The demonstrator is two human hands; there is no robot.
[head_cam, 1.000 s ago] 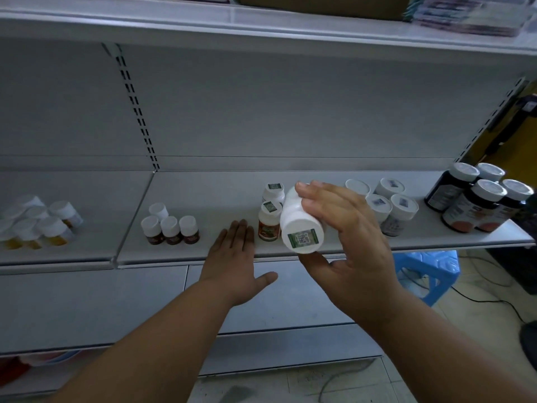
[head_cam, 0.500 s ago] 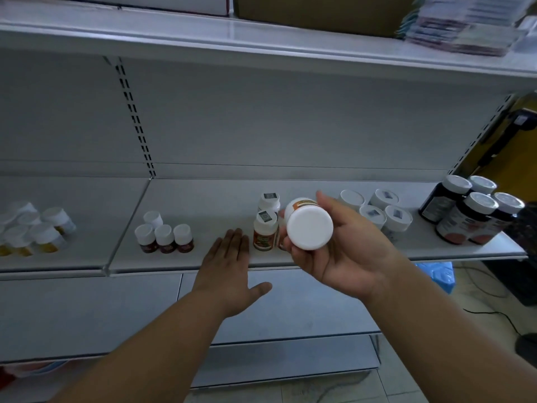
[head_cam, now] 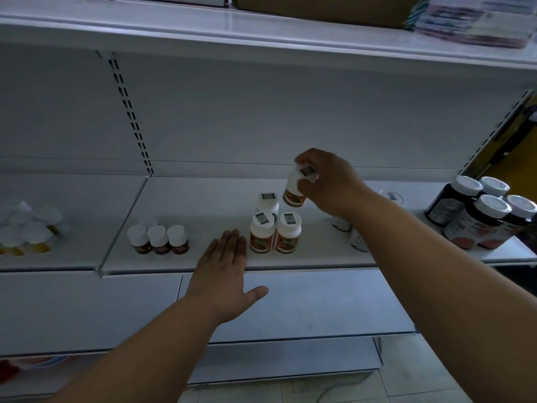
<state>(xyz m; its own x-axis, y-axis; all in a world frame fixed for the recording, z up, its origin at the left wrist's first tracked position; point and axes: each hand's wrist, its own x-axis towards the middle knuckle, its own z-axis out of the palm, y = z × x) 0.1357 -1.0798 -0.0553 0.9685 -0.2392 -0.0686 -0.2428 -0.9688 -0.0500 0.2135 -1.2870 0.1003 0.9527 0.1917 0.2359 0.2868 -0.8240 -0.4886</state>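
My right hand (head_cam: 328,181) grips the cap end of a white bottle with an orange label (head_cam: 295,190), held just above the white shelf (head_cam: 203,205) behind and to the right of three like bottles (head_cam: 274,228). Two of those stand in front, one behind. My left hand (head_cam: 223,274) lies flat with straight fingers on the shelf's front edge, just left of the front bottles, holding nothing.
Small white-capped brown bottles (head_cam: 158,239) stand left of my left hand. More white-capped bottles (head_cam: 26,225) sit at the far left. Dark bottles with white lids (head_cam: 479,213) crowd the right end. White jars (head_cam: 392,196) are partly hidden behind my right forearm. An upper shelf (head_cam: 261,33) overhangs.
My right hand has turned the bottle upright and carried it forward over the shelf, behind the group. A bottle now stands at front right of the group. The left hand stays put.
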